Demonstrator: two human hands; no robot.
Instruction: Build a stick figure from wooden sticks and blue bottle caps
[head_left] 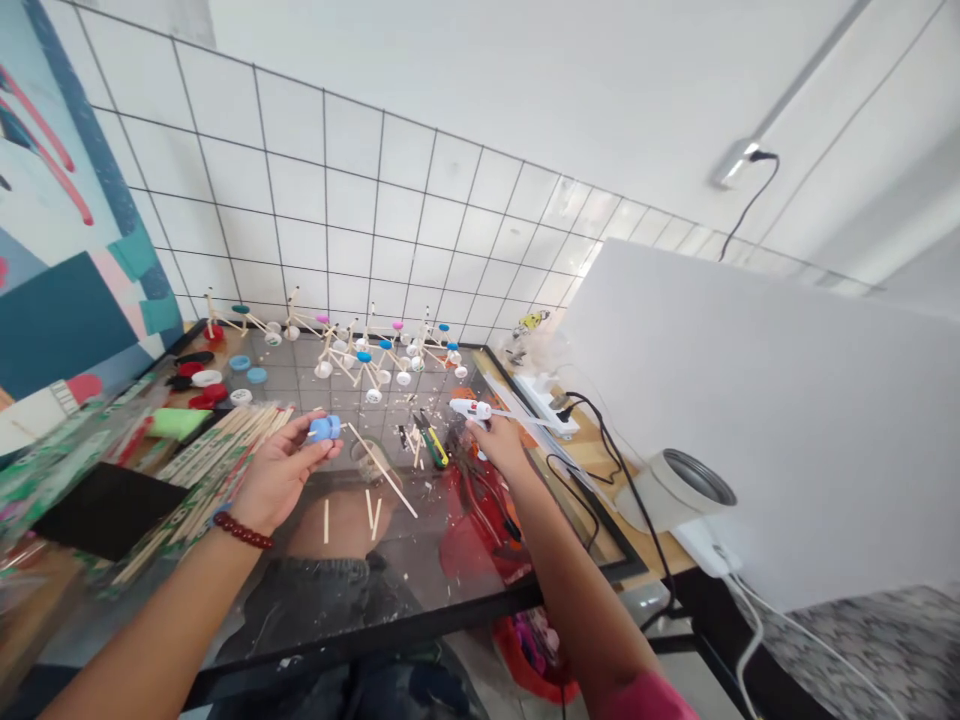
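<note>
The person's left hand (281, 472) is raised over a glass-topped table, fingers curled and thumb pinching a blue bottle-cap piece (325, 429) at the fingertips. A thin stick pokes out of the cap to the left, so its long axis runs roughly level across the view. The right hand (504, 447) is wrapped around a white hot glue gun (471, 409), whose nozzle points left toward the cap from well apart, with a long, pale glue stick (525, 417) trailing right.

Among the containers, a small clear cup (373, 462) stands on the glass just below the cap, though its contents are hard to make out. A red basket (534, 660) sits on the floor under the table with colourful odds and ends inside. To the right, a white tin (671, 490) lies on its side, showing its metal interior.

A long wooden stick (382, 470) lies diagonally on the glass, with short cut sticks (371, 512) near it. A bundle of wooden sticks (225, 460) sits left of the hand, beyond it loose blue, red and white caps (240, 375). Small stick-and-cap models (367, 360) stand along the far side, and a screwdriver (433, 440) lies just beyond the cup.
</note>
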